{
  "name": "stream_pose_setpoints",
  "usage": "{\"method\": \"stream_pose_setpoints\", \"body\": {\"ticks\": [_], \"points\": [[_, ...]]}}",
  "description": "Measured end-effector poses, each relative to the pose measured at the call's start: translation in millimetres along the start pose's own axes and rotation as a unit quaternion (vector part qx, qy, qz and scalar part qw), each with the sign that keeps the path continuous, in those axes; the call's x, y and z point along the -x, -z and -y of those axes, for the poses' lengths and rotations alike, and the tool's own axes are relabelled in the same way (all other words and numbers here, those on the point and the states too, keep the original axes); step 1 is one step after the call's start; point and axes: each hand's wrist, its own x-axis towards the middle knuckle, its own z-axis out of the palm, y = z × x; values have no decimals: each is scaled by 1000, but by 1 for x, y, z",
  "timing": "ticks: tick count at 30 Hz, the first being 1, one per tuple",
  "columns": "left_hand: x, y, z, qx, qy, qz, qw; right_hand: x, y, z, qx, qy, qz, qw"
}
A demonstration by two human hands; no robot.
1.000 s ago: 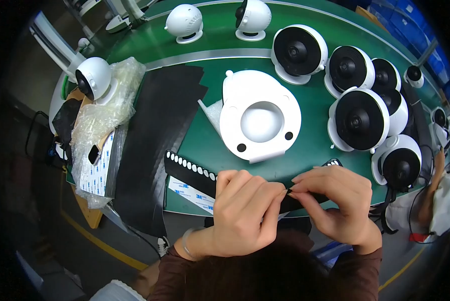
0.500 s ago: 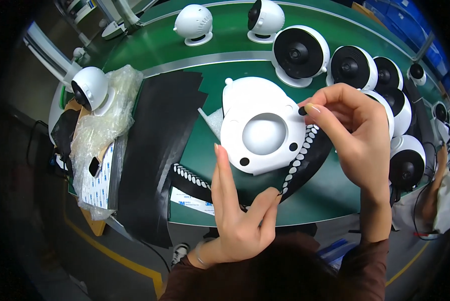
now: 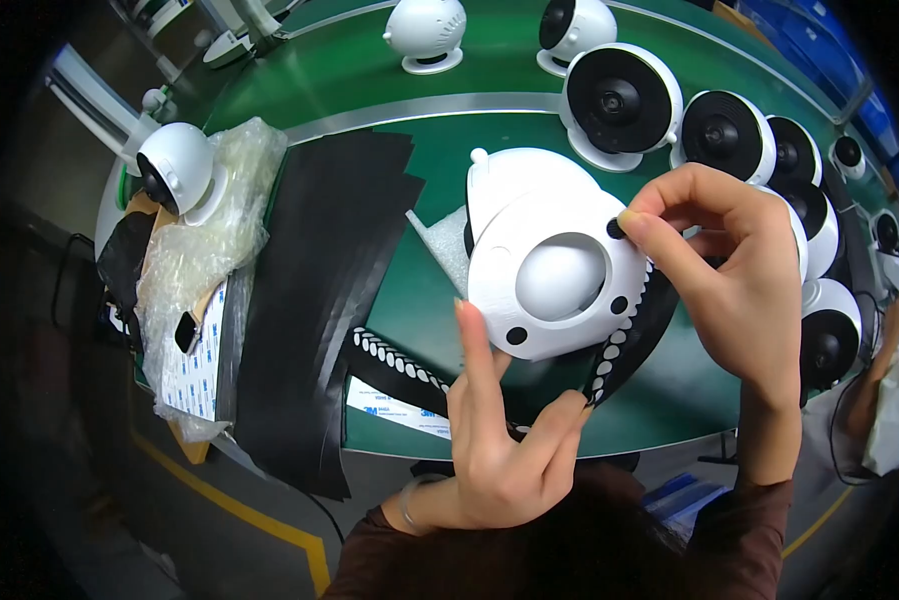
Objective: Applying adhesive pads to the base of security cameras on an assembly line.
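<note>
A white ball-shaped camera [image 3: 529,180] lies tipped over on the green table, its round base ring [image 3: 489,262] facing up. Two black round pads sit on the ring's lower part. My right hand [image 3: 724,255] is closed at the ring's upper right, thumb and forefinger pressed on another black round pad [image 3: 615,229] against the ring. Below, my left hand [image 3: 509,450] pinches a curved black strip with white dots [image 3: 609,362] near the thumb, while a raised finger touches the ring's lower left edge. The strip passes partly hidden behind this hand.
Several white cameras with black fronts [image 3: 721,135] stand along the right. Two more, one a white camera [image 3: 426,30], stand at the back. Left are wide black sheets [image 3: 314,270], bubble wrap [image 3: 254,180] and another camera [image 3: 181,165]. Foam [image 3: 444,245] lies beside the tipped camera. Another person's arm [image 3: 884,350] shows far right.
The black pad in my right hand, held at the ring's edge before, now lies against the ring under my thumb. The whole scene has shifted slightly rightward in view.
</note>
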Motion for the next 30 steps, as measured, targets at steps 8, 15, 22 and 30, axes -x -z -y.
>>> {"method": "stream_pose_setpoints", "body": {"ticks": [8,15,22,30], "points": [[1,1,2,-8,-10,-7,1000,0,0,0,32,33,0,999],[1,-1,6,11,-2,-25,1000,1,-5,-2,30,32,-11,999],[-1,6,6,26,-10,-10,1000,-16,14,-9,-105,-53,66,991],[-2,32,8,62,-11,4,998,47,6,2,78,249,148,954]]}}
